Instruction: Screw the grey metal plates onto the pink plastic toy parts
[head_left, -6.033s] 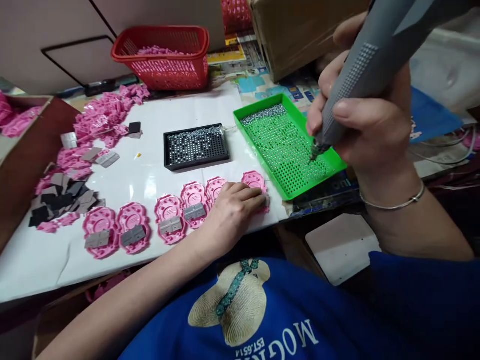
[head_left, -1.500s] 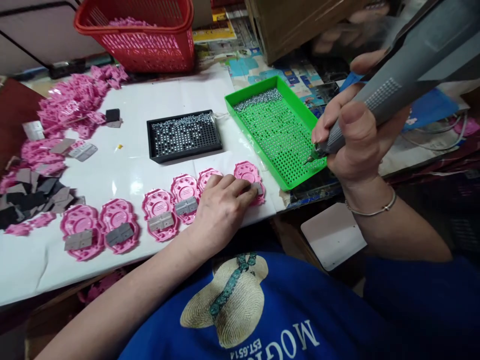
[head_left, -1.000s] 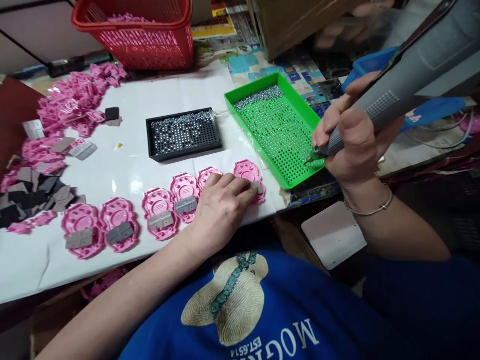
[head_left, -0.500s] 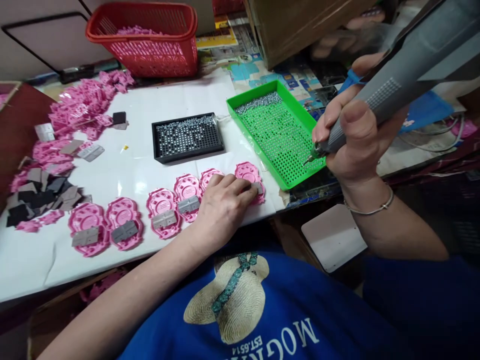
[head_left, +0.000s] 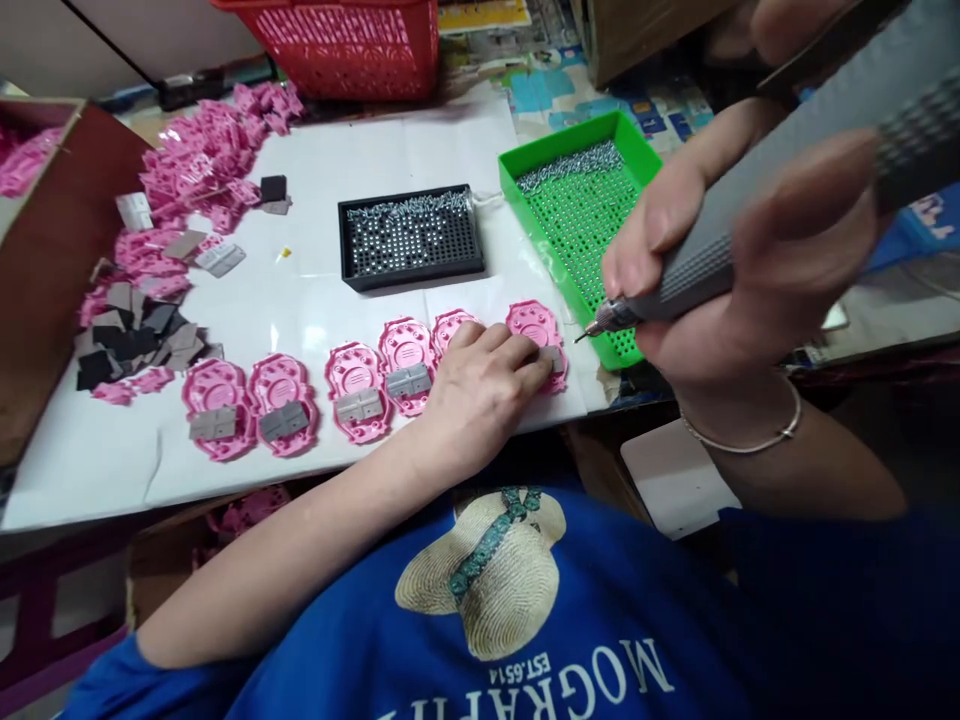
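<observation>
My left hand (head_left: 484, 395) lies over the row of pink parts, its fingers curled down on the grey plate (head_left: 553, 358) of the rightmost pink plastic part (head_left: 534, 322). Under the palm, another pink part (head_left: 452, 330) is partly hidden. My right hand (head_left: 720, 260) grips a grey electric screwdriver (head_left: 701, 265). Its bit points down-left, just right of the rightmost part and apart from it; something tiny at the tip is too small to make out. Left of my left hand, several pink parts (head_left: 355, 372) carry grey plates (head_left: 407, 381).
A black screw tray (head_left: 409, 275) and a green screw tray (head_left: 551, 255) hold small silver screws. Pink pieces (head_left: 199, 160) and dark plates (head_left: 139, 330) are piled at left beside a brown box (head_left: 67, 250). Behind stand a red basket (head_left: 360, 55) and a cardboard box (head_left: 637, 40).
The screwdriver has moved from over the green tray leftward, its bit now near the rightmost pink part. My left hand stays on that part. The whole view has shifted a little.
</observation>
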